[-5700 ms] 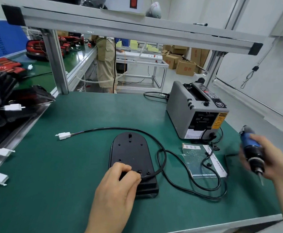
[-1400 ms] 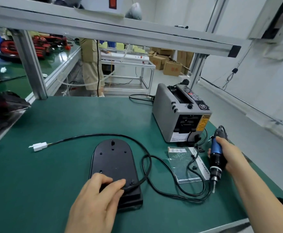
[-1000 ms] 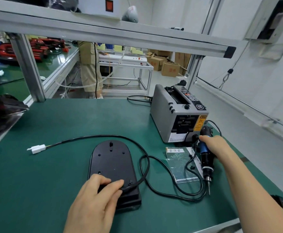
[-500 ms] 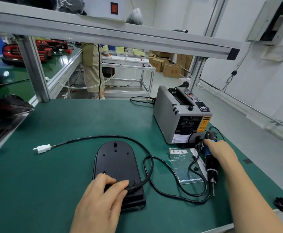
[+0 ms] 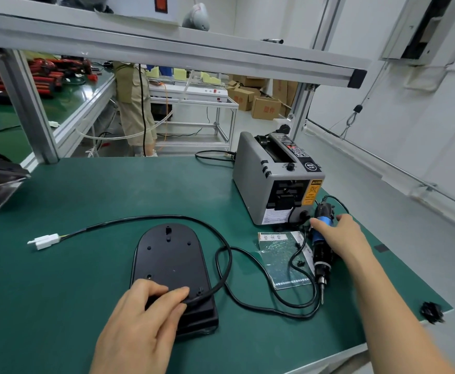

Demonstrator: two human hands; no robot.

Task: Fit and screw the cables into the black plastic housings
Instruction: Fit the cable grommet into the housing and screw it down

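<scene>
- Left hand (image 5: 145, 322): your fingers lie spread, wrapped round nothing. They press on the near end of the black housing (image 5: 169, 261) and pin the cable (image 5: 222, 268) where it enters at the near right corner.
- Right hand (image 5: 342, 238): your fingers are curled over the blue barrel of the electric screwdriver (image 5: 320, 255), gripping it. The tool sits low over the table (image 5: 86, 292) with its bit pointing toward you. I cannot tell whether it touches the mat.
- The housing lies flat, mid-table, straight in front of you. The cable arcs round its far end to a white connector (image 5: 44, 241) at the left, and slack loops lie to the right.
- Judged step: carry the driver to the fixing point beside the cable entry.
- Hold the left-hand pressure so the cable stays seated.
- Pull your fingertips back from the screw spot first.
- Stand the bit upright and seat it before triggering.
- Lift the tool over the slack loops rather than dragging it through them.
- Outward: a clear bag (image 5: 283, 261) lies under the loops, with a grey tape dispenser (image 5: 264, 179) behind it.
</scene>
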